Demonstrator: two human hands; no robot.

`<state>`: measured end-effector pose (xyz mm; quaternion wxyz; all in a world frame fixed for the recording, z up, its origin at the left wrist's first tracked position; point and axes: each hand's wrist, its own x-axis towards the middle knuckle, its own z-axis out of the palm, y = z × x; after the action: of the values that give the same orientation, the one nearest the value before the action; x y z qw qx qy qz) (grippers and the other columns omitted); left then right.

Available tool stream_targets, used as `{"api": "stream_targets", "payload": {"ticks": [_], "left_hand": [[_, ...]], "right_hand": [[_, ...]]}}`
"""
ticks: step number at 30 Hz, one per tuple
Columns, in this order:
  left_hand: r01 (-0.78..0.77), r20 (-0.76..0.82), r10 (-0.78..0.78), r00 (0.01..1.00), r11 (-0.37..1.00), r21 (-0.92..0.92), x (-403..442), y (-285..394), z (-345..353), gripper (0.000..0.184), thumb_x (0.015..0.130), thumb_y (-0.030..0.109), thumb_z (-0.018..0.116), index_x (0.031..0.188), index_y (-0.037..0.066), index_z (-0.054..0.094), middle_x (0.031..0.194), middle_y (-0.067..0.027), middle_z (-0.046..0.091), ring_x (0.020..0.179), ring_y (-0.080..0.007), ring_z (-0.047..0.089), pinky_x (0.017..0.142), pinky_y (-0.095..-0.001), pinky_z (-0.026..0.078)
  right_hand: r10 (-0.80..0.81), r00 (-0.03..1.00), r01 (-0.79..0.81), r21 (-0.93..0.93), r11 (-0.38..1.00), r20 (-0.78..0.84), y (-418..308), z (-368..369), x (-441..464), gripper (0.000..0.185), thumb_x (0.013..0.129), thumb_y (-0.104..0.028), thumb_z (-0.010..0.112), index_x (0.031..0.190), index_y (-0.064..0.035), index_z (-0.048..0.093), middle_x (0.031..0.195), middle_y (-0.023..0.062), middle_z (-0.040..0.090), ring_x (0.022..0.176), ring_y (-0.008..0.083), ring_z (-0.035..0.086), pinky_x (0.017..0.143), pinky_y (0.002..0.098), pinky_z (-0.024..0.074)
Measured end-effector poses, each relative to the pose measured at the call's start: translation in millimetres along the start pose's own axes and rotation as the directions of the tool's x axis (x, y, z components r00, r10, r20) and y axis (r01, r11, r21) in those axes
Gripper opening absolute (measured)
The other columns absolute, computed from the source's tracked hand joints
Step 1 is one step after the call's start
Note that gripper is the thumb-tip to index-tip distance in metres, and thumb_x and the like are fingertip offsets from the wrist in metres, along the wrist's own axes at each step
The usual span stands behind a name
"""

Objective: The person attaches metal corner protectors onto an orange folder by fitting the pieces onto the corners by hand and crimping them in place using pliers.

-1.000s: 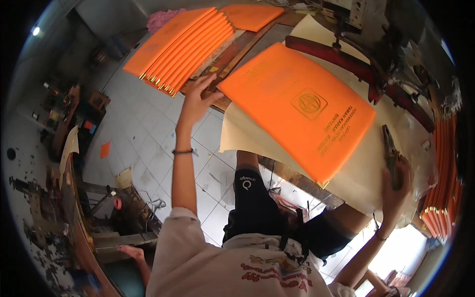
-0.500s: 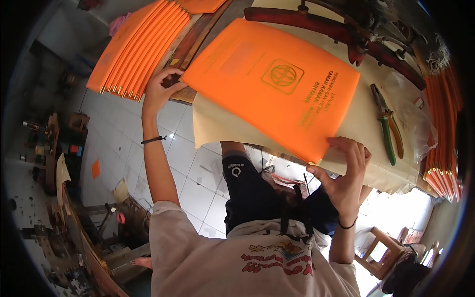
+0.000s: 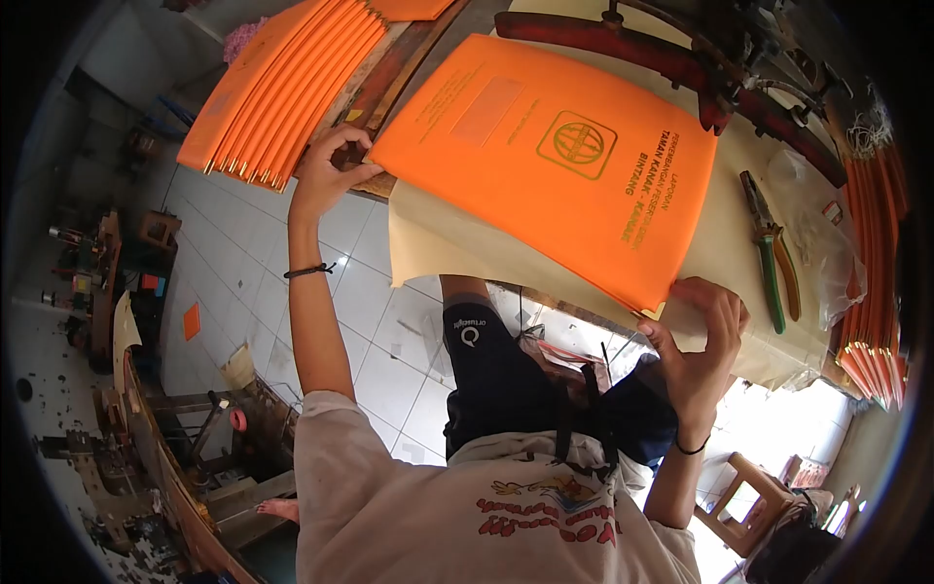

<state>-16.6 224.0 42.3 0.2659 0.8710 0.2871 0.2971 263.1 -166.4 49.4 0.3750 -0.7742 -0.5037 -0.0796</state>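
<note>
An orange folder (image 3: 545, 165) with gold print lies on the cream paper (image 3: 438, 238) that covers the bench. Its near left corner is pinched between the thumb and fingers of my left hand (image 3: 331, 175). At the gold-tipped corner nearest my body, my right hand (image 3: 702, 336) has its thumb and fingertips on the folder. Green-and-yellow-handled pliers (image 3: 769, 248) rest on the paper to the right of the folder, out of either hand.
A fanned stack of orange folders (image 3: 282, 92) lies at the upper left. A dark red metal bar (image 3: 623, 49) crosses behind the folder. More orange folders (image 3: 871, 282) and a clear plastic bag (image 3: 822, 234) are at the right. A wooden stool (image 3: 754, 501) stands lower right.
My right hand has let go of the pliers, which now lie on the paper, and has moved left to the folder's corner. My left hand has closed on the left corner.
</note>
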Motion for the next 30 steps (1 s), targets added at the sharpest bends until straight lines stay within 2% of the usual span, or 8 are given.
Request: {"api": "stream_targets", "payload": {"ticks": [2, 5, 8, 11, 17, 18, 24, 30], "left_hand": [[-0.054, -0.009, 0.054, 0.999, 0.998, 0.011, 0, -2, 1, 0.03, 0.069, 0.011, 0.085, 0.089, 0.008, 0.063, 0.091, 0.0014, 0.06, 0.086, -0.0127, 0.052, 0.078, -0.0277, 0.043], [-0.05, -0.007, 0.049, 0.999, 0.997, -0.057, 0, 0, 2, 0.031, 0.069, 0.01, 0.085, 0.088, 0.007, 0.062, 0.089, 0.0007, 0.058, 0.083, -0.0132, 0.051, 0.077, -0.0279, 0.044], [-0.032, 0.037, 0.033, 0.999, 0.998, -0.047, -1, -5, 1, 0.031, 0.071, 0.004, 0.081, 0.094, 0.008, 0.061, 0.092, 0.002, 0.051, 0.087, -0.0133, 0.047, 0.082, -0.026, 0.042], [-0.045, 0.037, 0.046, 0.998, 0.998, -0.047, -1, -10, 1, 0.03, 0.072, 0.003, 0.08, 0.095, 0.008, 0.061, 0.092, 0.002, 0.051, 0.086, -0.0124, 0.048, 0.079, -0.0257, 0.042], [0.031, 0.03, -0.025, 0.999, 0.982, -0.186, -2, -19, 2, 0.028, 0.072, 0.003, 0.082, 0.092, 0.004, 0.062, 0.088, 0.0017, 0.054, 0.084, -0.0098, 0.05, 0.074, -0.0233, 0.043], [0.092, 0.057, -0.081, 0.995, 0.971, -0.222, -2, -17, 2, 0.028, 0.072, 0.003, 0.082, 0.093, 0.003, 0.063, 0.089, 0.0017, 0.053, 0.085, -0.0099, 0.05, 0.076, -0.0237, 0.043], [0.033, 0.022, -0.032, 0.999, 0.998, -0.06, -3, -19, -1, 0.028, 0.072, 0.003, 0.082, 0.095, 0.002, 0.066, 0.092, 0.0002, 0.053, 0.087, -0.0118, 0.052, 0.079, -0.0257, 0.044], [0.067, 0.003, -0.067, 0.998, 0.995, -0.073, -5, -18, -1, 0.029, 0.073, 0.004, 0.082, 0.099, 0.002, 0.069, 0.092, -0.0005, 0.053, 0.088, -0.0127, 0.053, 0.081, -0.0267, 0.045]], "right_hand": [[-0.005, 1.0, 0.005, 0.001, 1.0, -0.004, 0, 0, -1, 0.047, 0.065, -0.037, 0.087, 0.096, -0.0084, 0.066, 0.097, 0.002, 0.067, 0.097, 0.0228, 0.058, 0.096, 0.0392, 0.0338], [-0.007, 1.0, 0.007, 0.0, 1.0, -0.016, 0, 2, -2, 0.047, 0.064, -0.037, 0.087, 0.096, -0.0084, 0.066, 0.097, 0.0019, 0.066, 0.096, 0.0225, 0.058, 0.096, 0.039, 0.0335], [-0.004, 1.0, 0.004, -0.007, 1.0, -0.021, 0, 3, -2, 0.047, 0.064, -0.037, 0.087, 0.095, -0.0085, 0.066, 0.097, 0.0018, 0.066, 0.096, 0.0223, 0.058, 0.096, 0.039, 0.0333], [-0.005, 1.0, 0.004, -0.006, 1.0, -0.02, 1, 4, -2, 0.045, 0.064, -0.036, 0.087, 0.093, -0.0089, 0.066, 0.096, 0.0016, 0.066, 0.096, 0.0222, 0.058, 0.096, 0.039, 0.0332], [-0.004, 1.0, 0.004, 0.028, 1.0, -0.02, 1, 4, -4, 0.041, 0.064, -0.033, 0.088, 0.089, -0.0103, 0.064, 0.095, 0.0, 0.067, 0.096, 0.0218, 0.058, 0.094, 0.0386, 0.0331], [-0.003, 1.0, 0.003, 0.033, 0.999, -0.014, 2, 4, -4, 0.041, 0.064, -0.032, 0.088, 0.089, -0.0106, 0.064, 0.094, -0.0004, 0.067, 0.096, 0.0217, 0.058, 0.094, 0.0386, 0.033], [0.009, 1.0, -0.009, 0.059, 0.998, -0.015, 4, 6, -6, 0.038, 0.064, -0.032, 0.087, 0.088, -0.012, 0.065, 0.092, -0.0028, 0.067, 0.095, 0.0199, 0.055, 0.093, 0.0381, 0.0313], [0.017, 0.999, -0.019, 0.048, 0.999, 0.034, 5, 6, -6, 0.036, 0.065, -0.03, 0.087, 0.087, -0.0119, 0.065, 0.092, -0.0027, 0.065, 0.095, 0.0207, 0.055, 0.092, 0.0384, 0.0313]]}}
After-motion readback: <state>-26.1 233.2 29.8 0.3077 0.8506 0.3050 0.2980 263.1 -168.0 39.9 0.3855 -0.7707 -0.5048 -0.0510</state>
